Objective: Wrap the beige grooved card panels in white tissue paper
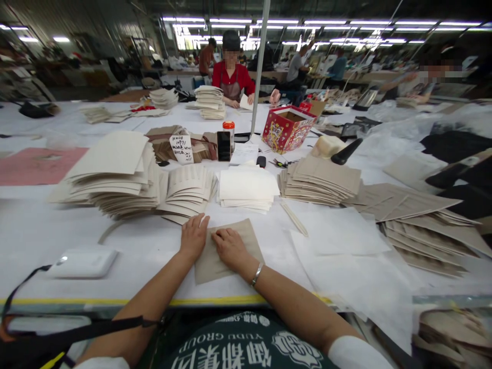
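Note:
A beige square fabric piece [240, 233] lies on the white table in front of me. My left hand [194, 237] rests at its left edge, fingers stretched forward and slightly apart. On top of the piece sits my right hand [232, 250], its fingers bent and pressed together against the fabric; the fingertips are partly hidden. Just beyond are a stack of white sheets [248, 184] and a fanned stack of beige pieces [188, 184]. A tall stack of cream pieces [111, 164] stands to the left, and another beige stack [319, 177] to the right.
A white flat device [82, 262] with a black strap lies left. White sheets [346, 236] and fanned beige pieces [426, 230] cover the right side. A phone [223, 146], a red box [286, 130] and a metal pole [260, 66] stand farther back. A co-worker [232, 77] sits opposite.

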